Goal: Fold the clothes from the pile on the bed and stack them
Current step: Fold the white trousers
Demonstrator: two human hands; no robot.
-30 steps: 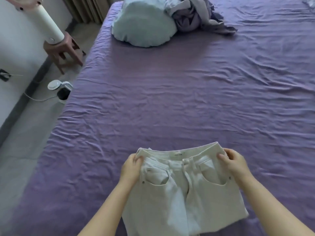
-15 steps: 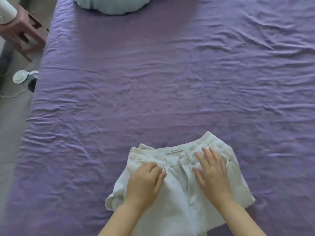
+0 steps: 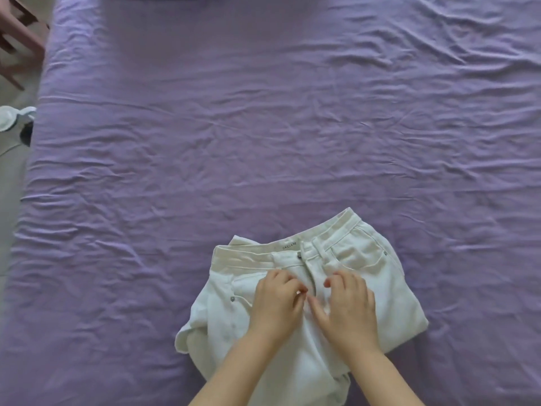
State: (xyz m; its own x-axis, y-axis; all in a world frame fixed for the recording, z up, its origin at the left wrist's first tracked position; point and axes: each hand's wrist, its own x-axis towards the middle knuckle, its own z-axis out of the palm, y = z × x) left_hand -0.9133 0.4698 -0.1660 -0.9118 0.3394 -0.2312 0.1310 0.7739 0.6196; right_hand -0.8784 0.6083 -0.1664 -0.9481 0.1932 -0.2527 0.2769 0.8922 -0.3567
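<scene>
A pair of white jeans point(image 3: 366, 276) lies on the purple bed sheet point(image 3: 263, 127) near the front edge, waistband away from me, legs folded underneath. Both hands sit side by side on the fly area. My left hand point(image 3: 275, 306) has its fingers curled, with the tips pinching the fabric beside the zipper. My right hand point(image 3: 348, 309) also has curled fingers on the fabric, its thumb reaching toward the left hand. The clothes pile is out of view.
The wrinkled sheet stretches wide behind and to both sides of the jeans. Off the bed's left edge stand a reddish wooden stool point(image 3: 17, 39) and a small white device point(image 3: 11, 118) on the grey floor.
The hands left the waistband corners, pressed flat on the jeans, and have now drawn together at the fly with fingers curled. The view tilted down, so pillow and pile left the frame.
</scene>
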